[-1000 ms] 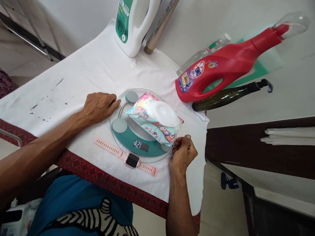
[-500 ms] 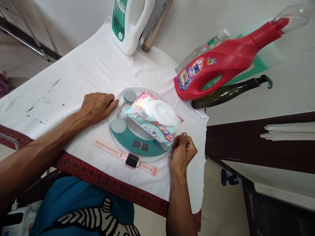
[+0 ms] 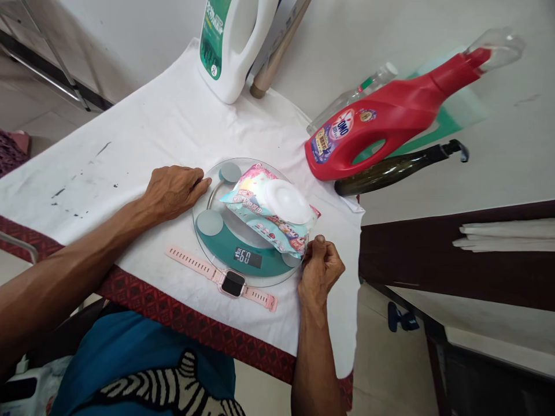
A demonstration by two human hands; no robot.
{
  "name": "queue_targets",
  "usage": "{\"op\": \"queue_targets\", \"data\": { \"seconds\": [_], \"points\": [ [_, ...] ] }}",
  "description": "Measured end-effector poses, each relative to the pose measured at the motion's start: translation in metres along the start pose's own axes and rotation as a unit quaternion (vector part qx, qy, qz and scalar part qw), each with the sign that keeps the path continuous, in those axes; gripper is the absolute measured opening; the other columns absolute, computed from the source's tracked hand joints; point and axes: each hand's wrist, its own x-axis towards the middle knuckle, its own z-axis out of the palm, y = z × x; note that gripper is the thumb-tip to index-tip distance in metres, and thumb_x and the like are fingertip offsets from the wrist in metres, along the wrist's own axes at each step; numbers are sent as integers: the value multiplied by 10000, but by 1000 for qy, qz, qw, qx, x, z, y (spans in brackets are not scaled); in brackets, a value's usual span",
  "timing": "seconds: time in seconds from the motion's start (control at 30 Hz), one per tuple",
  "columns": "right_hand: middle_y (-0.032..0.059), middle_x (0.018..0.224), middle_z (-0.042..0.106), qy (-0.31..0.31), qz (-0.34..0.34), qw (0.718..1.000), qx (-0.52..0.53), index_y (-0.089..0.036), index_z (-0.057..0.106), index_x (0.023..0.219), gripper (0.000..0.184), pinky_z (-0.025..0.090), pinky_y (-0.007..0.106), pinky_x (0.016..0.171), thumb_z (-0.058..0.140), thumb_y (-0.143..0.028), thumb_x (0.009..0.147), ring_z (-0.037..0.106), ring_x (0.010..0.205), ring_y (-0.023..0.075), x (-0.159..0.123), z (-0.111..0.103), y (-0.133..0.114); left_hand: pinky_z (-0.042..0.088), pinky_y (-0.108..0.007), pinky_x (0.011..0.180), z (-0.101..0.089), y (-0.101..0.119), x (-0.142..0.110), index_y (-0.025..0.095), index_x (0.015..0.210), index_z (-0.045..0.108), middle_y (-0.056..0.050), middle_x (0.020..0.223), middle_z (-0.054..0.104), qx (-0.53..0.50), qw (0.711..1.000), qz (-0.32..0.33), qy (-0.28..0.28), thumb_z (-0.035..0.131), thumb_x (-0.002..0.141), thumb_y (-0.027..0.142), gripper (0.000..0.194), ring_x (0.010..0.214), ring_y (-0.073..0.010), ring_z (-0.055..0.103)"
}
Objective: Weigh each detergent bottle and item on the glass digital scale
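Note:
A round glass bathroom scale (image 3: pixel 225 245) with a teal band lies on the white-covered table, its small display lit with digits. A colourful pack of wet wipes (image 3: pixel 255 216) with a white lid rests on top of it. My left hand (image 3: pixel 173 190) is closed at the scale's left rim, thumb and forefinger at the glass edge. At the right rim, beside the pack's end, my right hand (image 3: pixel 321 268) is closed with curled fingers; its exact contact is partly hidden. A pink-strapped smartwatch (image 3: pixel 233 283) lies along the scale's near edge.
A white jug with a green label (image 3: pixel 212 43) and a brown tube (image 3: pixel 264 78) stand at the back. To the right are a red OMO detergent bottle (image 3: pixel 373 127), a dark pump bottle (image 3: pixel 394 170) and a clear bottle (image 3: pixel 347 101), beside the wall.
The scale's display has gone from a faint, partial mark to lit digits. The view has shifted slightly; my hands and the pack of wet wipes hold their places on the scale.

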Motion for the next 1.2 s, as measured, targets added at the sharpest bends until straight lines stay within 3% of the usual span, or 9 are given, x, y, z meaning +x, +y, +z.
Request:
{"op": "queue_targets", "data": {
  "seconds": [0.47,0.57,0.63,0.7,0.8,0.87,0.93,1.03,1.2],
  "points": [
    [-39,647,511,37,-4,999,10,-225,552,786,594,382,303,550,605,-804,908,458,554,138,-4,0,-11,324,-334,668,4,-3,0,226,900,657,-69,881,710,5,1000,10,-1,342,1068,460,427,830,-236,649],
    [-12,771,589,121,-65,991,-1,-214,611,868,510,450,332,647,680,-718,907,528,624,152,-3,-4,-34,333,-330,672,5,-4,0,219,884,650,-69,873,713,-1,1000,17,3,338,1072,458,436,804,-229,644],
    [21,909,639,130,-131,983,-7,-215,633,935,475,499,361,765,718,-681,897,614,774,185,1,-7,-58,332,-330,666,6,-5,0,217,866,637,-70,865,716,-3,1000,21,6,342,1074,460,435,790,-228,644],
    [69,1135,673,60,-191,980,-9,-227,642,1109,522,532,415,910,771,-668,860,669,1048,252,8,-7,-83,324,-331,656,6,-6,0,216,855,621,-72,873,722,-2,1000,25,8,342,1076,458,431,790,-230,647],
    [126,1515,556,-113,-254,958,-67,-279,532,1422,873,500,551,1099,859,-710,736,538,1414,340,20,6,-113,328,-332,664,6,-6,0,218,855,615,-74,881,725,-7,1000,27,7,328,1079,456,434,798,-233,649],
    [152,1573,529,-208,-274,929,-136,-280,502,1483,1031,461,631,1142,885,-756,653,509,1450,382,28,19,-123,336,-334,675,5,-6,-1,220,863,621,-75,884,725,-13,1000,28,2,326,1078,461,437,800,-234,648],
    [166,1478,620,-262,-274,907,-184,-252,554,1442,1019,471,661,1113,890,-766,628,585,1354,401,33,32,-128,341,-334,682,5,-7,-1,222,872,630,-77,896,729,-16,999,28,-2,330,1075,465,436,804,-236,649],
    [130,1275,730,-275,-264,902,-204,-239,634,1320,848,543,587,1000,888,-718,667,683,1151,362,33,42,-128,332,-332,679,6,-7,0,222,868,630,-81,906,737,-16,1000,27,0,330,1073,467,439,808,-238,655],
    [71,1132,749,-180,-267,935,-149,-245,671,1201,726,564,467,912,886,-706,682,694,1024,295,18,33,-118,290,-333,648,5,-8,0,222,868,625,-89,929,752,-5,1000,29,4,327,1077,470,441,823,-245,669]
  ]
}}
